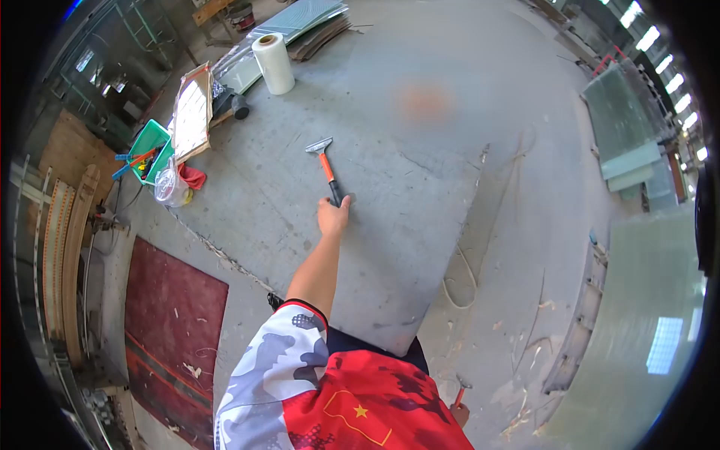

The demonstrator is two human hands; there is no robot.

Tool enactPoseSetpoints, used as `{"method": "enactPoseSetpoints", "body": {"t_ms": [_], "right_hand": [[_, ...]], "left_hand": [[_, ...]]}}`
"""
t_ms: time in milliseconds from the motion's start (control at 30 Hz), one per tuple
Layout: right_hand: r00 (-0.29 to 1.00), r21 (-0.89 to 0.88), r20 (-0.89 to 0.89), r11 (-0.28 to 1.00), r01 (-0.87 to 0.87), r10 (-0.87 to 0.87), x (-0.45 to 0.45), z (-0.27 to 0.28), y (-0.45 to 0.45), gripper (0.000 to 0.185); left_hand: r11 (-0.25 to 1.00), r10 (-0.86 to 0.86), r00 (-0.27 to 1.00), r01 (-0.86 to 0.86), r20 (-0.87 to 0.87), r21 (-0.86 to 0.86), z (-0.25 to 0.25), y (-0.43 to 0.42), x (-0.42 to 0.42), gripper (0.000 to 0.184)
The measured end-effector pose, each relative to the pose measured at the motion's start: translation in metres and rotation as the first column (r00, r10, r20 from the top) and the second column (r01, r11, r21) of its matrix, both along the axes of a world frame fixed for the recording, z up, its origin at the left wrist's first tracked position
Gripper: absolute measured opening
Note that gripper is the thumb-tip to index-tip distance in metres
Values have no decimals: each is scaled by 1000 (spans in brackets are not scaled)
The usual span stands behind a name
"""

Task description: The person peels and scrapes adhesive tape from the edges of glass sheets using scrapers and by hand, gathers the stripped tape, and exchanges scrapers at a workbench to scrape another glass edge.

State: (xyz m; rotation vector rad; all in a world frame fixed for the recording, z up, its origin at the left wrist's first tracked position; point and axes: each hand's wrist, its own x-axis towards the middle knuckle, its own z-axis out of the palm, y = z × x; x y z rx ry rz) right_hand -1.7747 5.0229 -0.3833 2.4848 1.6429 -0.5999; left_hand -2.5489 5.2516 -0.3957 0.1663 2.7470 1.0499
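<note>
My left hand point(333, 215) reaches out over the grey table point(390, 247), its fingers closed round the black grip end of a scraper point(325, 163). The scraper has an orange shaft and a wide metal blade at its far end, and it points away from me. Low at the right, beside my body and off the table edge, my right hand point(460, 412) grips a tool with a red handle point(458, 396). That tool's small crosswise head suggests a second scraper, but it is too small to be sure. Part of the right hand is hidden behind my shirt.
On the table's far left stand a roll of clear wrap point(274, 64), a framed panel point(193, 112), a green basket of tools point(148, 148), a clear plastic tub point(172, 187) and a red cloth point(193, 176). Glass sheets point(652, 322) lean at the right. A dark red mat point(176, 300) lies at left.
</note>
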Motion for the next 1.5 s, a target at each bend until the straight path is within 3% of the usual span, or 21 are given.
{"method": "enactPoseSetpoints", "body": {"t_ms": [33,100,167,233,300,367,467,667,700,733,800,867,900,967,1067,1200,1300,1367,1400,1433,1500], "right_hand": [[999,43,9,999,-31,31,-3,-5,35,29],[991,-71,-137,997,-5,-5,-4,-7,123,27],[946,-10,-317,997,-73,66,-53,14,221,24],[798,139,-502,942,-307,334,-102,15,303,14],[622,178,-624,861,-475,473,-180,39,370,19],[477,163,-776,862,-480,413,-258,43,408,27],[295,95,-899,802,-590,324,-375,126,395,35],[85,248,-926,764,-596,367,-482,110,312,32],[126,204,-925,748,-632,358,-488,108,301,45],[117,211,-924,741,-637,363,-488,97,287,45],[326,367,-716,730,-577,618,-483,50,261,60],[419,201,-739,766,-611,528,-451,15,241,69],[459,156,-704,748,-645,543,-430,9,227,68],[384,246,-528,569,-784,758,-380,42,187,62],[256,293,-451,413,-862,855,-290,47,151,48],[550,99,-401,632,-769,733,-165,24,136,38],[684,113,-373,762,-638,628,-89,-15,151,28],[823,-37,-215,838,-545,526,-40,-30,158,25],[796,-109,-170,792,-601,581,-17,-45,163,27],[799,-185,-143,778,-601,583,-1,-53,165,29],[767,-243,-156,728,-641,623,14,-72,171,31]], "left_hand": [[1000,9,1000,-9,-7,-14,-2,5,-7,68],[996,-82,973,85,217,-2,2,2,-6,60],[993,-5,944,-35,330,115,47,6,14,45],[775,-245,842,-129,481,619,73,-18,44,32],[702,-329,798,-151,505,696,131,-51,97,31],[635,-350,767,-227,537,738,180,-85,150,38],[466,-475,735,-256,484,847,247,-146,217,47],[114,-548,736,-405,398,907,274,-242,300,60],[98,-532,738,-434,416,896,271,-255,309,59],[118,-502,737,-460,452,880,260,-269,319,58],[216,-398,731,-513,555,831,245,-296,334,50],[479,-218,747,-479,629,735,225,-314,346,43],[519,-177,754,-474,632,711,218,-322,349,37],[606,-98,775,-451,624,655,189,-335,357,36],[679,-46,783,-431,621,594,143,-338,357,39],[765,36,835,-377,549,523,133,-309,329,40],[797,73,913,-295,401,527,113,-274,299,32],[875,76,961,-192,265,444,115,-244,276,23],[894,93,985,-146,142,423,117,-226,271,19],[842,88,960,-213,264,496,106,-206,261,22],[871,54,982,-136,183,472,116,-165,255,36]]}}
